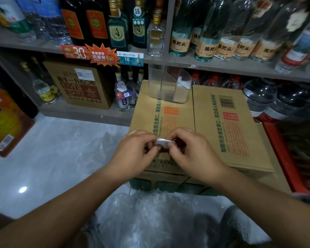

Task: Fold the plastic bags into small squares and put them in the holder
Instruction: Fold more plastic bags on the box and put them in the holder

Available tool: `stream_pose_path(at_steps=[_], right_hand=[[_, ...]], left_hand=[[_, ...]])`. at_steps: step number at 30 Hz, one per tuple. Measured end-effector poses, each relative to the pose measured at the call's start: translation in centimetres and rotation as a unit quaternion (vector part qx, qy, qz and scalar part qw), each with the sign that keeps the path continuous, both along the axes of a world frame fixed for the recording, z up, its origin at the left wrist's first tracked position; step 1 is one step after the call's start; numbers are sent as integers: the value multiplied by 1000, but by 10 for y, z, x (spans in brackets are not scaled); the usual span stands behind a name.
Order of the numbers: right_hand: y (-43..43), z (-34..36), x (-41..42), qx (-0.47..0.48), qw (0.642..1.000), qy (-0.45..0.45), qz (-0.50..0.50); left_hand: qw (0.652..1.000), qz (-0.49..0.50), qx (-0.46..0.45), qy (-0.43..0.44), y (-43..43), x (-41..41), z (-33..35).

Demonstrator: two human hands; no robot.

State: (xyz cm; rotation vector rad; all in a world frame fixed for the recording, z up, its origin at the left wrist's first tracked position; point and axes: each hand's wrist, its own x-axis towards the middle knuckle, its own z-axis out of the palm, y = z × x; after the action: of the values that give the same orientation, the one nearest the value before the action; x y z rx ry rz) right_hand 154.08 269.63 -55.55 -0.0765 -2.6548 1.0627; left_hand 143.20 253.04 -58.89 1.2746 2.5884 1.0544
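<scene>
A small folded plastic bag [162, 141] is pinched between both hands above the near edge of a cardboard box [227, 126]. My left hand [134, 151] grips its left end and my right hand [190, 151] grips its right end, fingers curled. At the far end of the box stands a clear plastic holder [161, 83] with white folded bags in its right compartment [183, 85]. Loose clear plastic bags [150, 215] lie in a heap below my forearms.
Shelves [222, 64] with many glass bottles run behind the box. A brown carton [79, 83] sits on the lower shelf at left. An orange package [5, 119] stands on the pale floor [52, 158] at far left. A red crate [283, 158] borders the box at right.
</scene>
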Motion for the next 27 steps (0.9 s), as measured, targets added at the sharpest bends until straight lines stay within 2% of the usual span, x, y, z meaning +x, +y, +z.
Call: stream_pose_path(at_steps=[3,7,11,16,18,20,22,27], right_hand=[[3,4,-2,-58,998,-23,-10],[10,10,-6,-13,999,-35,-23],[33,30,-16,-17,996,-39,-75],[93,67,-58,18,977,73,-198],[114,72,-82,41,970,77,-225],[131,73,-106,67,970,62,-227],[143,71,-129,80,972,48,-216],[153,57,-162,148,975,35,-159]], left_hand=[[1000,8,-3,-8,6,-1,2],[999,28,-11,-25,12,-5,2],[998,29,-18,-56,18,-8,10],[985,95,14,-141,29,-42,38],[971,130,21,-197,36,-55,47],[967,146,-1,-207,46,-69,52],[973,143,-11,-180,58,-87,54],[973,144,51,-172,87,-124,56]])
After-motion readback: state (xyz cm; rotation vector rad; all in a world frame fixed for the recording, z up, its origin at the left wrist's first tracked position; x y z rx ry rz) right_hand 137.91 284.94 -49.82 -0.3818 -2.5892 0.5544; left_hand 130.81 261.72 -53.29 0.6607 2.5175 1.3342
